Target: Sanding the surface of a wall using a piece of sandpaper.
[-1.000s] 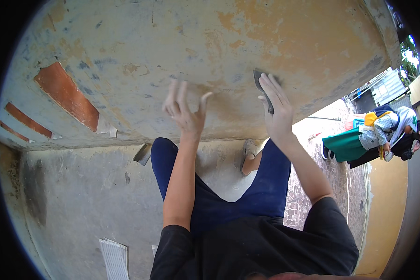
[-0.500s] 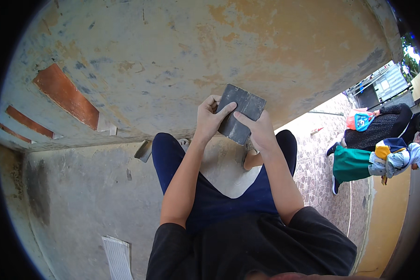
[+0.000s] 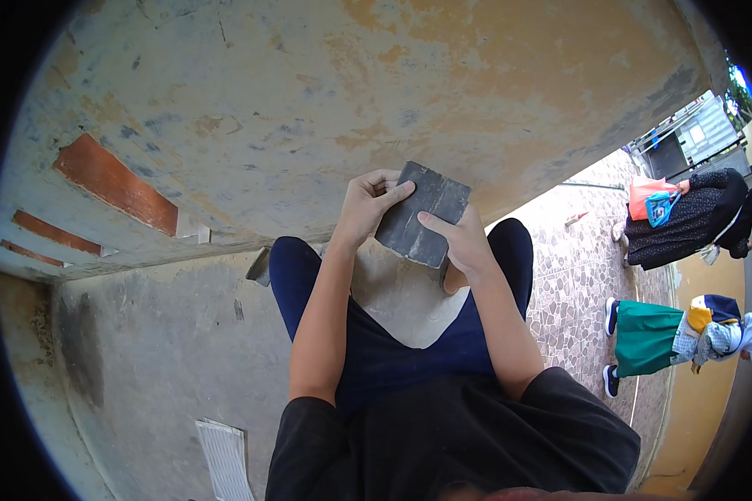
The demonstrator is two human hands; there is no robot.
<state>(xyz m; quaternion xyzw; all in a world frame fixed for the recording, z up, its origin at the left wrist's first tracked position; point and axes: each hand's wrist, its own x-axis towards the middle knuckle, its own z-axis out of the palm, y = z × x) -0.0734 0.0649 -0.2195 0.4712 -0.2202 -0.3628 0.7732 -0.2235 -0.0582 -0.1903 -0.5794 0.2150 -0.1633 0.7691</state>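
Observation:
Before the wall, above my knees, I hold a dark grey sheet of sandpaper [image 3: 424, 215] with pale creases and worn, dusty edges. My left hand [image 3: 366, 205] grips its left edge, thumb on the face and fingers behind. My right hand [image 3: 468, 240] holds the right edge, its thumb also lying on the face. Most fingers of the right hand are hidden behind the sheet. The sheet is tilted and apart from the wall.
A patchy, weathered wall [image 3: 251, 125] with orange recesses [image 3: 117, 185] rises ahead. On the concrete floor [image 3: 159, 359] lie a ribbed white sheet [image 3: 224, 459] and a small bent dark piece [image 3: 259, 267]. At right, people [image 3: 685, 219] stand on a stone-patterned pavement [image 3: 564, 292], one carrying bags [image 3: 658, 204].
The sandpaper and both hands have shifted slightly left and down, and my left thumb is nearer its upper left edge. The person in green has moved toward the lower right, apart from the one with bags.

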